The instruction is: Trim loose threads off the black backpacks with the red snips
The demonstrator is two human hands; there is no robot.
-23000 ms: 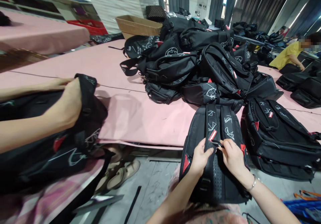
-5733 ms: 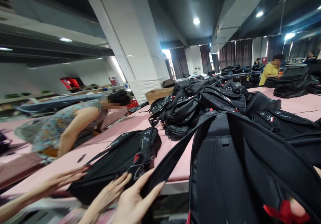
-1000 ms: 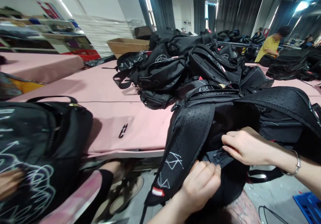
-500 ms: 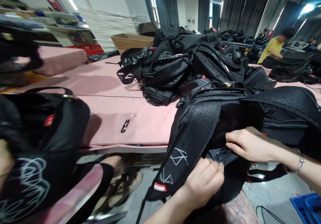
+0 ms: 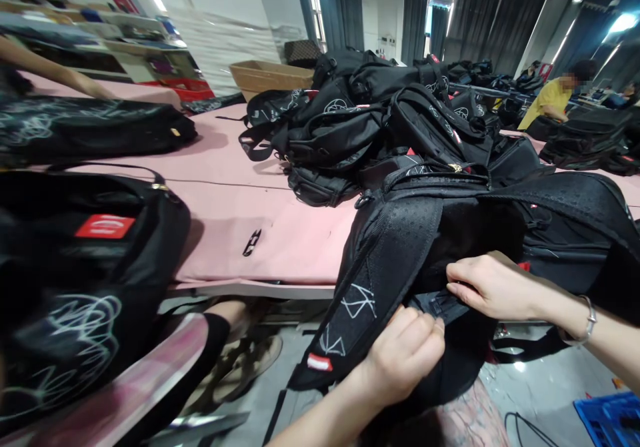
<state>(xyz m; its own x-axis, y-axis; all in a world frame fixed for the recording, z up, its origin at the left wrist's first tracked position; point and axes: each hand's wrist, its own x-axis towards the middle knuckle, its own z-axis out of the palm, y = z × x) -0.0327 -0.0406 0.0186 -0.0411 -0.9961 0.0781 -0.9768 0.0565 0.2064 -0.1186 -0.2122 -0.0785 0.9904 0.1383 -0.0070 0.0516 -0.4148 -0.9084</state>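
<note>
A black backpack (image 5: 480,227) with white line drawings lies half over the edge of the pink table (image 5: 295,247), its padded shoulder strap (image 5: 380,273) hanging toward me. My left hand (image 5: 405,357) is closed in a fist around the strap's lower end. My right hand (image 5: 493,287), with a bracelet on its wrist, pinches a small black buckle on the webbing between the two hands.
A heap of black backpacks (image 5: 380,113) fills the table's middle, with a cardboard box (image 5: 267,77) behind it. A small black clip (image 5: 251,242) lies on the pink surface. At the left sit another backpack (image 5: 85,273) and a co-worker's arm (image 5: 55,73). A person in yellow (image 5: 550,100) works far right.
My hands stay on the strap and buckle with only slight shifts. At the left, a co-worker has laid a black backpack flat on the far pink table.
</note>
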